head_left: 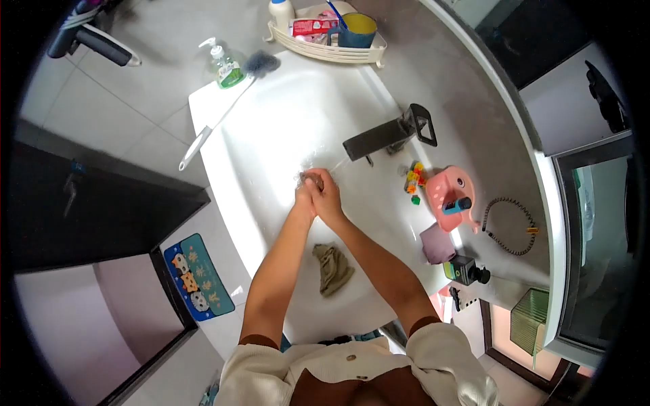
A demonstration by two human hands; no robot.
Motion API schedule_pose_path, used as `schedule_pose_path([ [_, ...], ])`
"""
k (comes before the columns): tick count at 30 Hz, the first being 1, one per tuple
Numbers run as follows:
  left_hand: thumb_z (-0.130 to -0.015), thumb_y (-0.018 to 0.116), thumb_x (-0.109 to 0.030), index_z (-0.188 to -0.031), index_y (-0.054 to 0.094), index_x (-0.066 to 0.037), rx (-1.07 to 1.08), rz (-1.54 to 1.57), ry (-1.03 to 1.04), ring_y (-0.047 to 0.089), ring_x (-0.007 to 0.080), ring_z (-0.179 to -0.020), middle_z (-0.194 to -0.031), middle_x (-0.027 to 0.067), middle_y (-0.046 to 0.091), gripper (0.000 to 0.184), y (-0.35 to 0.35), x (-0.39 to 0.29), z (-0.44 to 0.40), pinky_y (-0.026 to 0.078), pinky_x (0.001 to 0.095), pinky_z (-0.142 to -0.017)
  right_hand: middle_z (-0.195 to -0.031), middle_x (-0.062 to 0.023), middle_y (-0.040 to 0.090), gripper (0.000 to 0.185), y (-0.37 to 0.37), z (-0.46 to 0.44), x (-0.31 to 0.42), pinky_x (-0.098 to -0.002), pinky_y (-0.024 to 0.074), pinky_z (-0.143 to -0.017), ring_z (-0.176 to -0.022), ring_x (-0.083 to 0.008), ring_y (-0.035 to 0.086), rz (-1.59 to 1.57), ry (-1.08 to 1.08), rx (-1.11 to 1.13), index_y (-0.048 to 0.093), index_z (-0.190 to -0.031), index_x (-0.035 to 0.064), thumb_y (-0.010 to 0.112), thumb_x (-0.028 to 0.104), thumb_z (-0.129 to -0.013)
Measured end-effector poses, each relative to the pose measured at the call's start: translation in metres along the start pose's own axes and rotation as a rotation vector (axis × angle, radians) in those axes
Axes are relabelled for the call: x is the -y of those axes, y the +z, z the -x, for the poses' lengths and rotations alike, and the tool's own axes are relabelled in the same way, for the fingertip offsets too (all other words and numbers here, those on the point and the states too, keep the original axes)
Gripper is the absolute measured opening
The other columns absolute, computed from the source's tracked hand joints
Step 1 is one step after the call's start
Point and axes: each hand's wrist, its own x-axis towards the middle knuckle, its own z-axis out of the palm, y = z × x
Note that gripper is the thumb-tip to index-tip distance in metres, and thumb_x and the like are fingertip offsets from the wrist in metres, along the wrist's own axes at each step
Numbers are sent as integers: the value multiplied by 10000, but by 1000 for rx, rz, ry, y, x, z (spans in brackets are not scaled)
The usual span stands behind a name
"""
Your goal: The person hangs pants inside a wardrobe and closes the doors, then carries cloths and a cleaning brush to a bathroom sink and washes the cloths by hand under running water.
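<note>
Over the white sink point(271, 176), my left hand point(306, 201) and my right hand point(328, 196) are pressed together around a small dark, brownish item point(313, 179), perhaps a wet cloth. Its shape is mostly hidden by my fingers. Water runs from the black faucet point(379, 139) toward my hands, just to their right. Closer to me, a crumpled olive-brown cloth point(332, 270) lies in the sink, touched by neither hand.
A long-handled brush point(220, 122) leans across the left rim beside a soap bottle point(227, 68). A cream rack point(328, 51) holds a cup. Along the right stand small toys point(414, 179), a pink whale-shaped holder point(448, 193), a purple sponge-like block point(437, 244) and a dark bottle point(463, 270).
</note>
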Motion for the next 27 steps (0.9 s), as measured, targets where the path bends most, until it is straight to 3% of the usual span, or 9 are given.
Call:
schedule_pose_path([
  [4,-914,407,-184,-1050,563,-71,-197,-337,-40,538,144,-782,-917,35,584,236,9,-13,23,451,269,-701,-895,-92,611,261,-14,-15,5,-302,463,-737,-815,-186,572,-203,307,-55,556,-1014,5,586,217,-864],
  [6,-948,424,-188,-1188,539,-80,-315,-688,-1,562,136,-814,-989,20,591,288,17,-36,48,465,294,-674,-879,-83,599,227,-25,-23,-32,-305,457,-724,-792,-193,567,-270,261,-111,559,-1000,25,619,162,-830],
  [7,-938,471,-143,-1216,538,-88,-286,-691,271,549,113,-773,-975,15,601,292,-4,-35,38,441,276,-630,-877,-86,598,227,-32,-27,-34,-316,455,-727,-785,-208,572,-277,206,-115,562,-995,38,642,138,-807],
  [9,-928,482,-85,-1220,536,-81,-329,-678,338,536,99,-749,-977,21,603,296,-25,-44,44,445,256,-636,-861,-89,596,263,-55,-16,-16,-350,453,-721,-766,-239,570,311,49,-3,566,-981,65,683,86,-746],
  [10,-934,457,-76,-1267,492,-88,-284,-562,357,567,107,-791,-1026,42,609,335,-27,-48,48,469,243,-659,-851,-88,593,309,-60,-10,-16,-373,444,-738,-787,-263,554,521,-217,44,571,-986,82,712,109,-713],
  [13,-937,421,-58,-1323,420,-102,-58,-278,348,591,134,-891,-1092,71,601,389,-23,-56,64,496,260,-732,-857,-74,596,286,-65,8,-7,-369,441,-744,-846,-240,558,374,-25,415,588,-976,77,702,158,-727],
  [17,-870,366,61,-1349,377,-115,85,-207,216,567,167,-1005,-1144,120,571,511,-4,-51,82,478,249,-794,-875,-57,641,267,-37,5,-21,-283,477,-708,-781,-136,598,156,-42,228,606,-1031,19,653,182,-825],
  [20,-810,424,115,-1363,352,-103,105,-322,244,567,164,-957,-1143,131,563,599,-1,-51,83,470,260,-803,-796,-25,627,273,-36,-1,-4,-243,453,-663,-699,-85,553,-20,267,459,615,-1018,-16,629,203,-855],
  [27,-815,565,41,-1346,399,-115,30,-576,312,539,100,-782,-954,41,580,577,6,-67,88,458,214,-686,-738,-61,619,261,-35,-5,16,-282,450,-614,-651,-137,548,-21,230,247,628,-901,-23,614,233,-853],
])
